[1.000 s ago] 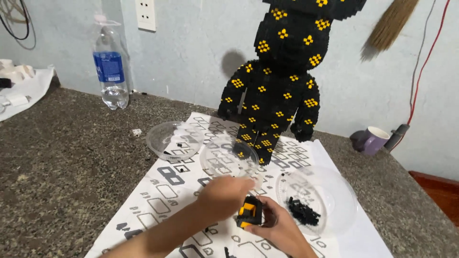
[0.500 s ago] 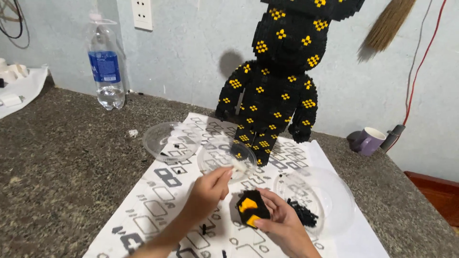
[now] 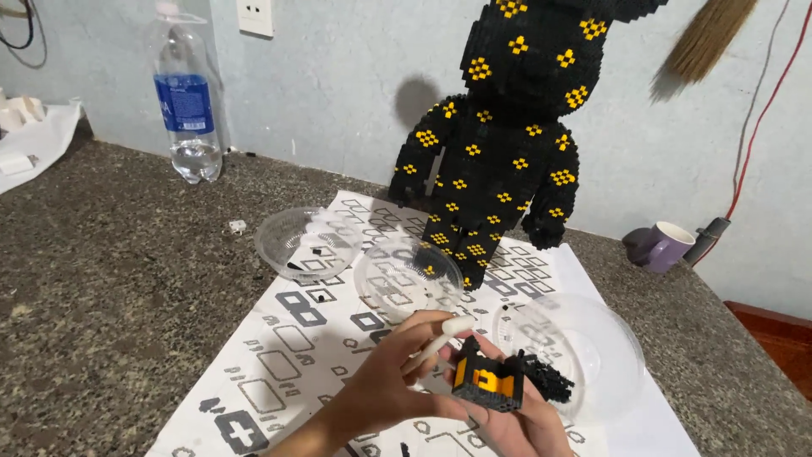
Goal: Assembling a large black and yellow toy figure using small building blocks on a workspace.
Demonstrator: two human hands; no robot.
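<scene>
Three clear plastic bowls sit around your work, but start with the biggest thing: the speckled granite tabletop that carries everything. On it lies a white instruction sheet printed with block diagrams, and at the sheet's far edge stands a tall black brick-built bear figure dotted with yellow patterns, upright against the wall. Far left stands a clear water bottle with a blue label; far right, a purple mug lies near the wall.

One bowl sits at the sheet's left edge with a few dark bits in it, a second just in front of the bear's feet, and the third to the right, holding a heap of small black bricks.

Your right hand cups a small black-and-orange brick assembly from below, fingers curled around it, close beside the right bowl. Your left hand rests against that assembly, its fingers pinched on a white tool slanting up above it.
</scene>
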